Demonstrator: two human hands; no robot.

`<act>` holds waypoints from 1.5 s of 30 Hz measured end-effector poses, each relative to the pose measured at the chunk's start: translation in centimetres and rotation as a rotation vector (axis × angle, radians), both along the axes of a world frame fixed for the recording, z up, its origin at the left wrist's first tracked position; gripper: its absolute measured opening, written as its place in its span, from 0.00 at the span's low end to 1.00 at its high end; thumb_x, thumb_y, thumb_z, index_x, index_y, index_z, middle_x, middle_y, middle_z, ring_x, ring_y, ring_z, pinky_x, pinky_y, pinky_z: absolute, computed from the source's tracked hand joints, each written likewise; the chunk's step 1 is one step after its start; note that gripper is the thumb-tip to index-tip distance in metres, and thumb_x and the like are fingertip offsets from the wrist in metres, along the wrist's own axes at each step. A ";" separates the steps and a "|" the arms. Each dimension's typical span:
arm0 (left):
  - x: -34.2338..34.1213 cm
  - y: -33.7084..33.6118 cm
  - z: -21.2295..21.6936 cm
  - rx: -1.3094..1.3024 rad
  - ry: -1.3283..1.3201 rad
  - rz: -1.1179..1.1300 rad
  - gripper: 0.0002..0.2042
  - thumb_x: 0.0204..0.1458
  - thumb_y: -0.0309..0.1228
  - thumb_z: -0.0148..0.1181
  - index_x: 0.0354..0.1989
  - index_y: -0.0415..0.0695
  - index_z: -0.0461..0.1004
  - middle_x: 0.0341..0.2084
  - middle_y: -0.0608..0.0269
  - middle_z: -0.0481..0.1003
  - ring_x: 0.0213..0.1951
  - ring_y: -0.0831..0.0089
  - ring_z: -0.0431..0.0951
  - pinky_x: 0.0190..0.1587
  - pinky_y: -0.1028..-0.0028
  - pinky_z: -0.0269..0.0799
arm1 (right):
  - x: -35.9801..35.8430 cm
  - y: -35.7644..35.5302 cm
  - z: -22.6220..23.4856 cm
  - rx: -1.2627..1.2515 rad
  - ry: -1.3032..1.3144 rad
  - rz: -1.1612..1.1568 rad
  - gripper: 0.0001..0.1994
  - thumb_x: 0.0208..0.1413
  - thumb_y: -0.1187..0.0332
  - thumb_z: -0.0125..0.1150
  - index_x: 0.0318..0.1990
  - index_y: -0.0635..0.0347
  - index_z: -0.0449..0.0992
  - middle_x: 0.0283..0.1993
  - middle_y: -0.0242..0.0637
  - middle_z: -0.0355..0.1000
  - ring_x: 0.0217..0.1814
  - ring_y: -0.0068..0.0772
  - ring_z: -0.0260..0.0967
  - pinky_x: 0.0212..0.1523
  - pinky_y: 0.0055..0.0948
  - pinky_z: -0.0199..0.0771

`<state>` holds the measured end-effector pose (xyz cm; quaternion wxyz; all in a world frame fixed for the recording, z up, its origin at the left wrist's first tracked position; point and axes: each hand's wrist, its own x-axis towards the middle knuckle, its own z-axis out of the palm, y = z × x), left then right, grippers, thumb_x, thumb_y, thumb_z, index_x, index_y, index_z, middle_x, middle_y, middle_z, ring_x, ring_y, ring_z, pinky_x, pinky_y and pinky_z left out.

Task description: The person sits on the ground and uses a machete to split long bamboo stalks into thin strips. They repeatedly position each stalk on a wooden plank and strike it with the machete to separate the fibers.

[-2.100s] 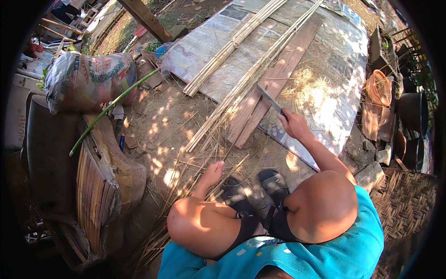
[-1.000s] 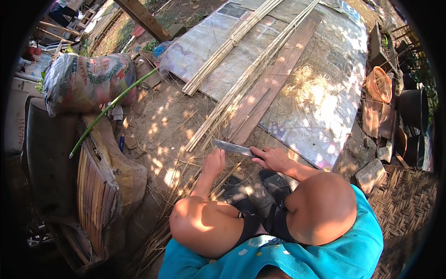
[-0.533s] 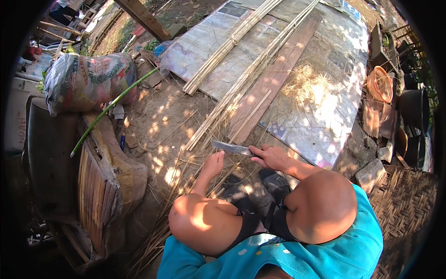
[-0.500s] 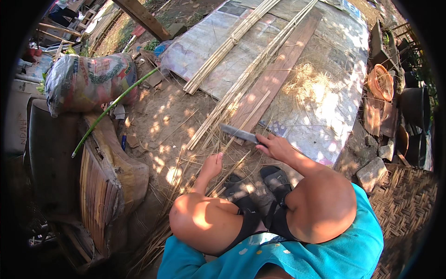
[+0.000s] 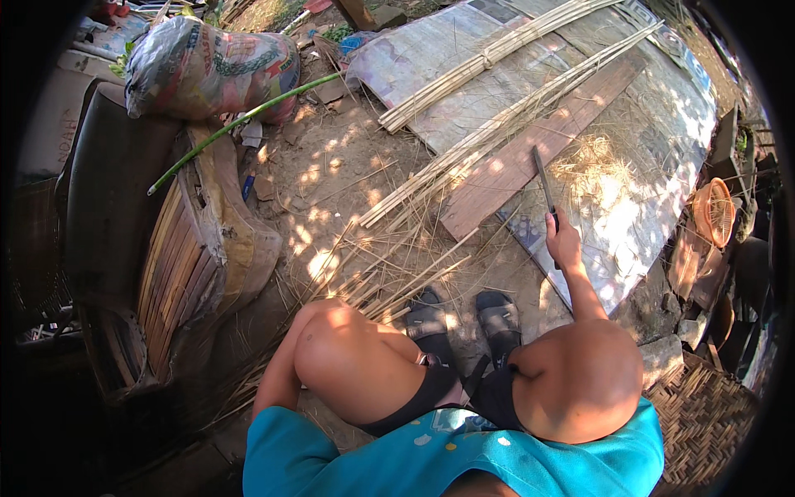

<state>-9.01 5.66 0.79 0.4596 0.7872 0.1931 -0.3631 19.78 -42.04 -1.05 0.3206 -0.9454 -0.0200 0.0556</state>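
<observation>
My right hand (image 5: 565, 242) is closed round the dark handle of a long-bladed knife (image 5: 543, 176). Its blade points away from me, the tip over a reddish-brown wooden plank (image 5: 530, 153). Of my left arm (image 5: 277, 373) only part shows beside the left knee; the hand is hidden. Long thin pale strips (image 5: 489, 142) lie alongside the plank, and a tied bundle of similar strips (image 5: 464, 74) rests farther off. More loose strips (image 5: 389, 286) are strewn on the ground before my feet. Fine curled shavings (image 5: 598, 170) are heaped right of the plank.
A worn printed sheet (image 5: 662, 124) lies beneath the plank. At the left, a green stalk (image 5: 240, 123) leans by a stuffed plastic sack (image 5: 207, 66) and a broken padded seat (image 5: 240, 240). An orange basket (image 5: 714, 213) and a woven mat (image 5: 704, 422) are at the right.
My right hand has swung the knife right and away, its blade now pointing forward. My left hand has drawn back out of sight from the thin strip. The view has shifted.
</observation>
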 end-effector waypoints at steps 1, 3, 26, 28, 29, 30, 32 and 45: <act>-0.4 -0.5 0.0 -0.011 0.003 0.021 0.22 0.69 0.45 0.47 0.35 0.37 0.77 0.34 0.43 0.81 0.39 0.45 0.82 0.43 0.49 0.72 | 0.1 0.3 -0.1 0.008 0.000 -0.010 0.25 0.70 0.49 0.51 0.65 0.55 0.71 0.45 0.59 0.80 0.48 0.68 0.77 0.49 0.54 0.77; -1.4 -1.8 0.0 -0.022 0.003 0.061 0.22 0.69 0.44 0.47 0.35 0.37 0.77 0.34 0.43 0.81 0.40 0.45 0.82 0.44 0.49 0.72 | -0.2 0.4 -0.1 0.018 0.006 -0.015 0.25 0.70 0.49 0.51 0.65 0.54 0.71 0.46 0.59 0.80 0.48 0.68 0.77 0.49 0.54 0.77; -6.3 -5.1 2.4 0.066 0.030 0.145 0.20 0.68 0.42 0.48 0.36 0.38 0.78 0.37 0.46 0.82 0.41 0.45 0.82 0.46 0.51 0.74 | 0.4 0.3 -0.3 0.063 0.139 -0.003 0.27 0.71 0.47 0.48 0.70 0.50 0.67 0.45 0.62 0.79 0.49 0.70 0.76 0.50 0.55 0.77; -5.3 -3.2 3.2 0.128 0.052 0.057 0.20 0.68 0.42 0.49 0.36 0.38 0.78 0.37 0.46 0.82 0.42 0.45 0.82 0.47 0.51 0.74 | 0.7 -1.4 -1.8 0.032 0.057 -0.016 0.27 0.71 0.46 0.48 0.70 0.50 0.67 0.45 0.62 0.79 0.48 0.70 0.76 0.48 0.55 0.77; -5.8 -1.9 3.9 0.184 0.082 0.019 0.19 0.68 0.42 0.49 0.36 0.38 0.78 0.37 0.46 0.82 0.42 0.45 0.82 0.47 0.51 0.74 | 0.7 -1.3 -2.0 0.029 0.058 -0.010 0.28 0.71 0.46 0.48 0.70 0.50 0.67 0.45 0.62 0.79 0.48 0.70 0.76 0.48 0.55 0.77; -6.1 -0.2 4.7 0.251 0.105 -0.017 0.19 0.68 0.42 0.49 0.36 0.38 0.78 0.37 0.46 0.82 0.42 0.45 0.82 0.47 0.52 0.74 | 0.7 -1.0 -1.8 0.034 0.081 0.000 0.27 0.71 0.46 0.48 0.70 0.50 0.66 0.46 0.62 0.79 0.50 0.70 0.76 0.50 0.55 0.77; -5.3 3.3 6.1 0.430 0.089 -0.101 0.19 0.68 0.42 0.49 0.36 0.38 0.78 0.37 0.46 0.82 0.42 0.45 0.82 0.47 0.52 0.75 | 0.3 -0.8 -0.9 0.034 0.137 0.015 0.27 0.71 0.47 0.47 0.70 0.49 0.66 0.48 0.63 0.78 0.53 0.70 0.75 0.53 0.55 0.76; 29.1 4.8 1.5 0.636 -0.213 -0.625 0.16 0.65 0.40 0.49 0.47 0.41 0.79 0.49 0.44 0.80 0.52 0.44 0.79 0.57 0.51 0.74 | -5.9 3.3 -2.3 0.265 0.140 0.009 0.27 0.71 0.49 0.48 0.69 0.56 0.63 0.44 0.64 0.78 0.48 0.70 0.77 0.50 0.53 0.76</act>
